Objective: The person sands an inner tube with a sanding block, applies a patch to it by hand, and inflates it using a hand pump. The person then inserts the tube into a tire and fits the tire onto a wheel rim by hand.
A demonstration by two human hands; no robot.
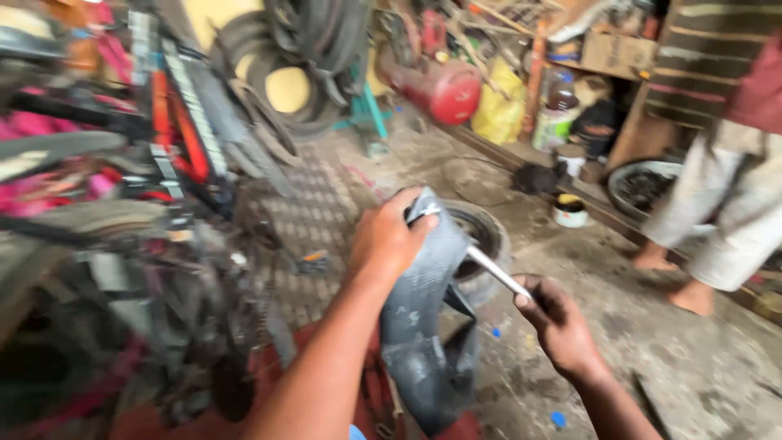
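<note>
Fingers of my left hand (389,238) clench grey inner tube (423,326); my right hand (558,322) grips metal rod (497,273) touching tube.

Free room: bare concrete floor (692,367) lower right of frame, open btwn the right hand (562,326) and the bystander's bare feet (692,295) at right edge. Small gap also mid-frame above the tyre (485,236), towards upper centre. Left half blocked: bicycle frames and wheels (147,163) packed tight, no way thru. Upper centre: hanging tyres (309,49) and a red tank (444,90) crowd the wall. Upper right: shelf clutter, jars, small tin (570,213) and a bowl (643,183) line the floor edge. Limp inner tube (428,326) hangs btwn both hands, filling bottom centre.
</note>
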